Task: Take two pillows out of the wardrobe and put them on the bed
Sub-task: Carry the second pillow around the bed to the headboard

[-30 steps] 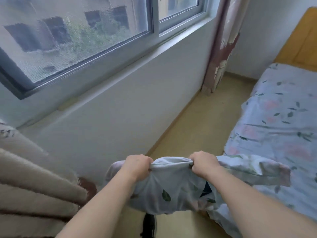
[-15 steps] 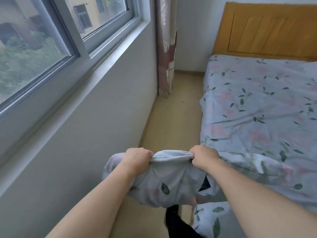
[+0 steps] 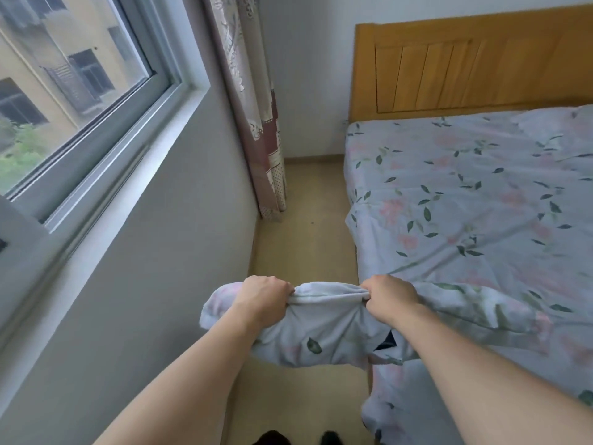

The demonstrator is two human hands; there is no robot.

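Observation:
I hold a pale blue pillow [image 3: 324,332] with a leaf and flower print in front of me, above the floor strip beside the bed. My left hand [image 3: 263,297] grips its top edge on the left and my right hand [image 3: 390,295] grips the same edge on the right. The pillow's right end reaches over the bed [image 3: 481,220], which has a sheet of matching print. Another pillow [image 3: 558,126] of the same fabric lies at the head of the bed on the right, partly cut off by the frame edge. No wardrobe is in view.
A wooden headboard [image 3: 465,65] stands at the far end of the bed. A window [image 3: 73,101] and grey wall run along the left. A patterned curtain [image 3: 256,107] hangs in the corner. A narrow beige floor strip [image 3: 305,239] lies between wall and bed.
My view has swung to the right, from the window toward the head of the bed. Both hands have kept the same grip on the pillow, now closer to the bed's side.

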